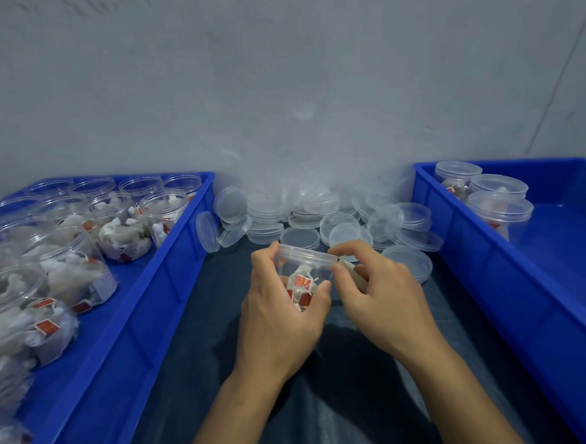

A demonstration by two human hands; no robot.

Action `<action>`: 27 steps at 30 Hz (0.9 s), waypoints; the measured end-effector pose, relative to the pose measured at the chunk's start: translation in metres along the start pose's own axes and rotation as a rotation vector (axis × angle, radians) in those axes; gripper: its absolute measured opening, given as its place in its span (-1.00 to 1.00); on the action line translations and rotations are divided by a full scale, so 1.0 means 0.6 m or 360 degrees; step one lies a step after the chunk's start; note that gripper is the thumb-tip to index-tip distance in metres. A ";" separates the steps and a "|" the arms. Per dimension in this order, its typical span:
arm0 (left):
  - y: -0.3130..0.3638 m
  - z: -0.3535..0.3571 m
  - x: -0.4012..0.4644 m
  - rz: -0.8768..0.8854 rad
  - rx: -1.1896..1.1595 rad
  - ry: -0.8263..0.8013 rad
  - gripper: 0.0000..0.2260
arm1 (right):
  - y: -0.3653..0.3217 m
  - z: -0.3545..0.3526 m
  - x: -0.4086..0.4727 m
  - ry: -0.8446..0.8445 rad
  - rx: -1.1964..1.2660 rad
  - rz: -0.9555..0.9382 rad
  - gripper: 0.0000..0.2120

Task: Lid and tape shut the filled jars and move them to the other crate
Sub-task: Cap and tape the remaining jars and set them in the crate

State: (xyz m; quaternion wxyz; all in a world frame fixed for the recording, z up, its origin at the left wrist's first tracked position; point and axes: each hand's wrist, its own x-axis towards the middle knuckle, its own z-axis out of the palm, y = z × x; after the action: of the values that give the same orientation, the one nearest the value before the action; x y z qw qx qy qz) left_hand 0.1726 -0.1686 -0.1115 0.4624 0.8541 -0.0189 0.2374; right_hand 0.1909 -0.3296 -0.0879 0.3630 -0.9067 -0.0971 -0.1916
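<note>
A clear lidded jar (304,267) with red-tagged tea bags inside is gripped by my left hand (279,310) above the dark mat. My right hand (380,295) holds a roll of tape (357,276), mostly hidden, and its thumb and forefinger pinch the tape end at the seam under the jar's lid. The left blue crate (159,293) holds several open filled jars (122,227). In the right blue crate (491,265) stand three lidded jars (499,207) at its far end.
A heap of clear loose lids (318,210) lies against the grey wall between the crates. The dark mat (345,405) covers the table in front of me, between the two crates.
</note>
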 end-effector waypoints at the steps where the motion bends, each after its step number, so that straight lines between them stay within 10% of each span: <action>1: 0.004 -0.001 -0.002 0.0013 0.0031 0.0028 -0.38 | -0.001 0.001 0.000 0.0010 -0.0005 -0.0014 -0.75; 9: 0.026 0.001 -0.005 -0.0097 0.0337 0.0285 -0.60 | -0.017 0.005 -0.006 -0.0079 -0.0048 -0.0098 -0.70; 27: -0.004 -0.010 0.020 -0.0281 -0.0464 0.0159 -0.58 | 0.004 -0.007 0.001 -0.0069 -0.0117 -0.0077 -0.75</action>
State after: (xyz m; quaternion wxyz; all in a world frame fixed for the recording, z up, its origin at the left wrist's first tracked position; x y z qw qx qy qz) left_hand 0.1816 -0.1602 -0.1058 0.6007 0.7635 0.0449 0.2328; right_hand 0.1913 -0.3341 -0.0865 0.3226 -0.9207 -0.1197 -0.1841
